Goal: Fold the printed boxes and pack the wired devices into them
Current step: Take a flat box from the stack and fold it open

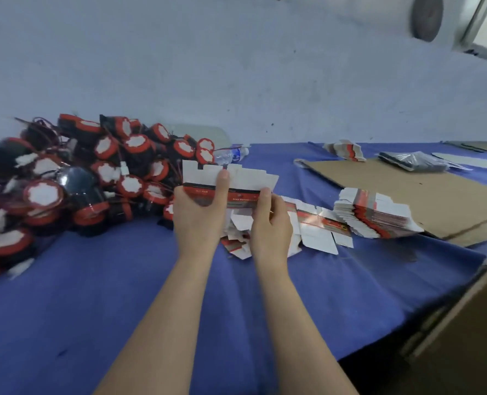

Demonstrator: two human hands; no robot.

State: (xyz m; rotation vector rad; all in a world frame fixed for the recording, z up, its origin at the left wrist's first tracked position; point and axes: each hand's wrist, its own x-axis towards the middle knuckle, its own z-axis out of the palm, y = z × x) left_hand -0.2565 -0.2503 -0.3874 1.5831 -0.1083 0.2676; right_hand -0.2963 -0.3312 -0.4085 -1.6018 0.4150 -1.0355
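I hold one flat printed box blank [245, 180], white inside with a red and black printed band, upright above the blue table. My left hand [198, 215] grips its left part, thumb pressed on the white flap. My right hand [269, 223] pinches its right lower edge. A big heap of round black and red wired devices [94, 178] with white centres lies at the left. A stack of flat box blanks [374, 213] sits to the right, and loose blanks [319, 232] lie under my right hand.
The table has a blue cloth [122, 295]. A brown cardboard sheet [407, 189] lies at the right with a dark plastic packet [413, 161] behind it. A water bottle [232, 155] lies at the back. An open carton [464, 323] stands off the table's right corner.
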